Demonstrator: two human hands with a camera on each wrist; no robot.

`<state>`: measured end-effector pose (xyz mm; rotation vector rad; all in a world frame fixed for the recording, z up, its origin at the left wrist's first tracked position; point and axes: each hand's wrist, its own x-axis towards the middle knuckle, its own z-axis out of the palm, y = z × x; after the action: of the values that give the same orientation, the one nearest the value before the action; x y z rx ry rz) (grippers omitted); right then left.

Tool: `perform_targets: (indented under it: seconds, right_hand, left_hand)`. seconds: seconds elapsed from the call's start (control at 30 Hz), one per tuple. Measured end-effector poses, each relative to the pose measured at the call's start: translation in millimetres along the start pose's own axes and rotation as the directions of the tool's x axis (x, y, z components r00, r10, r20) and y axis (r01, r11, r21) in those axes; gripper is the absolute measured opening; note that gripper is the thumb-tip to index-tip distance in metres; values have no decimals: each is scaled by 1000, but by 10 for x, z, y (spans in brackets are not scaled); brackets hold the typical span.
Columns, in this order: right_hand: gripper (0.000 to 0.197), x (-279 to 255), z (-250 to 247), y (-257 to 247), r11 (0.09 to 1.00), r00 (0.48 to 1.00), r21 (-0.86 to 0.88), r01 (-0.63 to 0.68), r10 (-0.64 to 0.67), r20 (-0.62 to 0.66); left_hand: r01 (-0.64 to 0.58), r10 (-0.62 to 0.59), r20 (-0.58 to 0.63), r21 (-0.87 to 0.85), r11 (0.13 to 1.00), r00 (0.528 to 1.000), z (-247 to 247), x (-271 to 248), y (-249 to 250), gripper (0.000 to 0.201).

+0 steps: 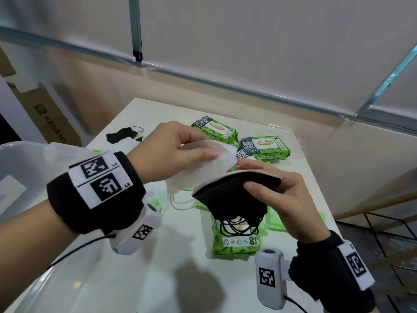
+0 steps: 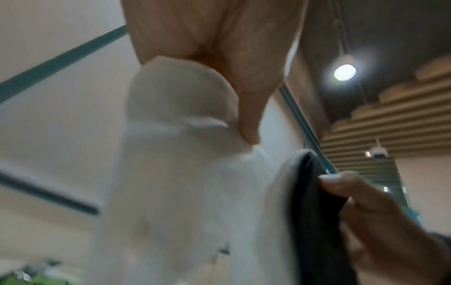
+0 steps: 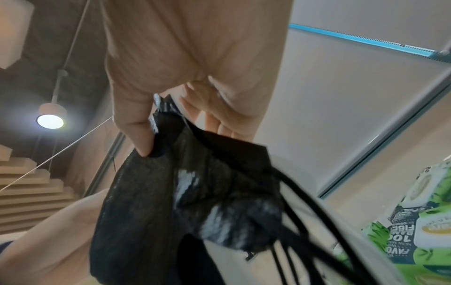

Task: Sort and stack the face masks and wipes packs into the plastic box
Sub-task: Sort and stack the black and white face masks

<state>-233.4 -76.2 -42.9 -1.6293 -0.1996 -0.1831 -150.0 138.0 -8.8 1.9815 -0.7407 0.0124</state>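
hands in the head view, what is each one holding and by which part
The left hand pinches the white masks by their upper edge. The right hand grips the black masks at their top edge, ear loops hanging below.

- I observe my left hand [image 1: 171, 152] pinching a white mask [image 1: 203, 163].
- My right hand [image 1: 286, 197] grips a stack of black masks [image 1: 234, 195], loops dangling.
- Green wipes packs [image 1: 265, 146] lie on the counter [image 1: 158, 256].
- One black mask [image 1: 120, 134] lies apart, far left.
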Motion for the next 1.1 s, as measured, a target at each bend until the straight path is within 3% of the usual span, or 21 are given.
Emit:
perform_targets:
  seconds: [0.07,0.17,0.3,0.4,0.5,0.6,0.7,0.8,0.9,1.1]
  right_hand:
    - [26,-9,-4,-45,1000,1000,19,0,-1,16]
    - [25,-15,21,-93,999,996,37,4,-7,88]
    - [19,-6,35,-79,999,997,33,-4,2,81]
    - [21,-9,27,-44,999,998,45,8,-10,55]
    - [24,-20,1,5,997,999,76,-1,-3,42]
    - [30,-24,-17,19,994,999,111,-20,15,49]
    - [27,-25,0,-18,993,996,114,-20,9,94]
    - [22,-35,13,-54,992,991,121,-23,7,132]
    - [19,-39,13,-56,992,992,122,-41,26,122]
    - [33,-28,11,-27,996,994,80,-41,32,103]
  left_hand:
    - [-111,102,101,91,990,990,-40,-11,2,33]
    - [-213,188,201,110,971,961,-48,-23,49,27]
    - [-254,232,155,142,957,960,-7,-43,26,39]
    - [-223,220,35,129,966,975,16,-57,4,37]
    - [-152,153,-8,13,988,988,-25,-56,31,28]
    - [-117,126,83,-99,988,989,-87,-50,68,29]
    - [-154,159,164,-41,987,974,-57,-62,93,27]
    - [-96,110,174,-86,992,979,2,-79,101,24]
    - [-22,44,126,-172,985,991,62,-88,86,38]
    - [53,-70,-80,-194,979,994,137,-61,-20,30]
